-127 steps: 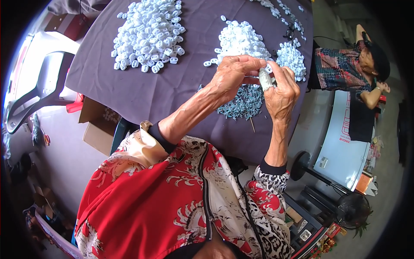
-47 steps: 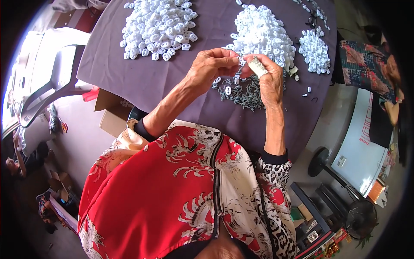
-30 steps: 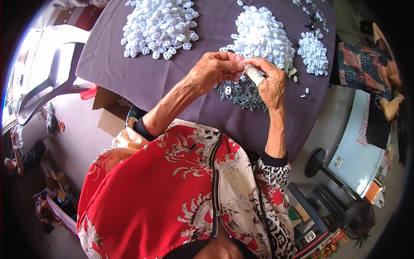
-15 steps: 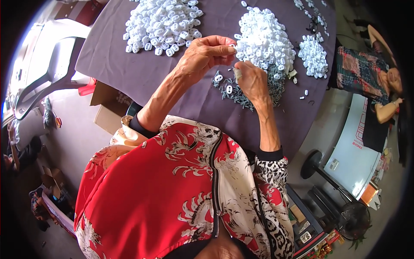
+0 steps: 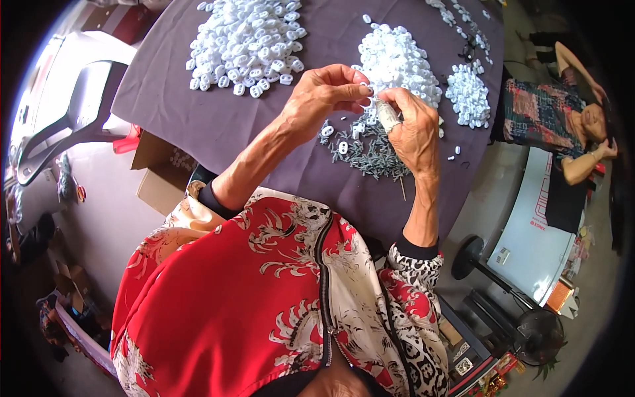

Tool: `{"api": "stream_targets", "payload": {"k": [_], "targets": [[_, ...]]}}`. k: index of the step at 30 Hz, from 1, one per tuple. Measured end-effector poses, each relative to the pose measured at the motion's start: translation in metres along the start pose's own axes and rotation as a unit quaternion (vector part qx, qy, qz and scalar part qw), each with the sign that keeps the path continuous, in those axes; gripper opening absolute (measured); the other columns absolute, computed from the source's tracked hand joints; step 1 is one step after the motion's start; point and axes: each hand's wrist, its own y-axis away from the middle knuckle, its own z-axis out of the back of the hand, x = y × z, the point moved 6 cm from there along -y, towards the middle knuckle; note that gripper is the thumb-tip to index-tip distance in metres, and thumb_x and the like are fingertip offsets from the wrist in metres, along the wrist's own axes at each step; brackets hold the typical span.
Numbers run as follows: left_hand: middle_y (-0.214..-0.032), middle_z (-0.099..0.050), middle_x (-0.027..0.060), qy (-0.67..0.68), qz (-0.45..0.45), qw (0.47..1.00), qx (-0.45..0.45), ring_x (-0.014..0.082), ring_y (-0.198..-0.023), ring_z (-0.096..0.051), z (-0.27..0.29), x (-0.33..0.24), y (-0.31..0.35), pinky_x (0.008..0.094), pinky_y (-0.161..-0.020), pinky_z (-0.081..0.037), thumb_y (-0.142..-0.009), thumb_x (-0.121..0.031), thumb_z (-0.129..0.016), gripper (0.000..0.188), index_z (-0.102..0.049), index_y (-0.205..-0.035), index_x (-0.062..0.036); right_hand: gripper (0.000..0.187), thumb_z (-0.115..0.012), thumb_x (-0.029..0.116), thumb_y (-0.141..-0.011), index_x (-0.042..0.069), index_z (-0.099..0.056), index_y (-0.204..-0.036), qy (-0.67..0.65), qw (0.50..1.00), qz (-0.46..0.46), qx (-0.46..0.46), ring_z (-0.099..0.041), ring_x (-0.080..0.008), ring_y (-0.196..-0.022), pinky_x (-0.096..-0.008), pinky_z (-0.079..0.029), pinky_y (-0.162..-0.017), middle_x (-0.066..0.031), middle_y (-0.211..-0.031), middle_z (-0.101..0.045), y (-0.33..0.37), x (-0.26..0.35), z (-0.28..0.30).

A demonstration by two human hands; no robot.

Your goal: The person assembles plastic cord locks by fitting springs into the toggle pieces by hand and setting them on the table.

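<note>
My left hand [image 5: 334, 92] is closed in a pinch, with a small white plastic piece [image 5: 368, 87] at its fingertips. Close beside it, my right hand [image 5: 413, 126] is closed too, one finger wrapped in pale tape [image 5: 387, 116]. What its fingertips grip is hidden. A thin rod [image 5: 403, 189] pokes out below the right palm; whether the hand holds it I cannot tell. Both hands hover over a spread of small dark grey pins [image 5: 374, 159], where a few white two-holed pieces [image 5: 343, 147] lie. Behind them rises a heap of white pieces [image 5: 397, 56].
A larger heap of white two-holed pieces [image 5: 248, 46] sits far left on the dark tablecloth [image 5: 172, 86]; a smaller white pile [image 5: 468, 96] lies right. Another person [image 5: 549, 112] is at the right. A grey chair [image 5: 73, 116], a cardboard box [image 5: 159, 185] and a black fan [image 5: 539, 334] stand around.
My right hand has turned and lifted, with its taped finger now showing beside the left fingertips. The left hand shifted slightly right. The thin rod has come into sight, and the whole view shifted a little.
</note>
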Motion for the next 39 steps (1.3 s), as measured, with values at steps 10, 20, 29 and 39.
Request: {"api": "stream_targets", "payload": {"k": [10,20,29,39], "targets": [[-0.074,-0.06,0.0078,0.004,-0.061,0.997,0.042,0.0127,-0.065,-0.058,-0.052,-0.025,-0.009,0.0258,-0.065,-0.048,-0.076,-0.007,-0.062,0.014,-0.056,-0.085,0.0017,0.016,-0.062,-0.003,-0.07,0.003,-0.058,-0.084,0.113,0.985,0.099,-0.08,-0.059,-0.0228,-0.068,-0.0304,-0.046,-0.061,-0.0089,-0.077,-0.061,-0.003,0.022,0.051],[-0.079,-0.063,0.0095,0.092,-0.115,0.986,0.082,0.0142,-0.069,-0.06,-0.105,-0.05,-0.004,0.0257,-0.067,-0.049,-0.078,-0.007,-0.063,0.018,-0.059,-0.093,0.0034,0.008,-0.058,0.003,-0.08,0.0,-0.058,-0.087,-0.195,0.952,-0.042,-0.232,-0.057,-0.0081,-0.073,-0.0213,-0.045,-0.066,-0.004,-0.08,-0.062,0.007,0.007,0.102],[-0.08,-0.063,0.0093,0.063,-0.137,0.987,0.063,0.0152,-0.071,-0.06,-0.1,-0.061,0.006,0.0275,-0.07,-0.048,-0.077,-0.006,-0.065,0.021,-0.061,-0.096,0.0024,0.007,-0.058,0.002,-0.08,-0.001,-0.056,-0.087,-0.171,0.977,-0.007,-0.125,-0.056,-0.0066,-0.072,-0.0196,-0.045,-0.065,-0.004,-0.08,-0.061,-0.01,0.026,0.109],[-0.078,-0.063,0.0084,0.033,-0.159,0.985,0.059,0.0119,-0.069,-0.058,-0.093,-0.064,0.01,0.0238,-0.067,-0.048,-0.078,-0.004,-0.063,0.017,-0.061,-0.093,0.0045,0.006,-0.058,0.002,-0.08,-0.001,-0.056,-0.086,-0.183,0.978,-0.008,-0.101,-0.057,-0.0073,-0.072,-0.0207,-0.046,-0.065,-0.0048,-0.08,-0.061,-0.014,0.029,0.104]]}}
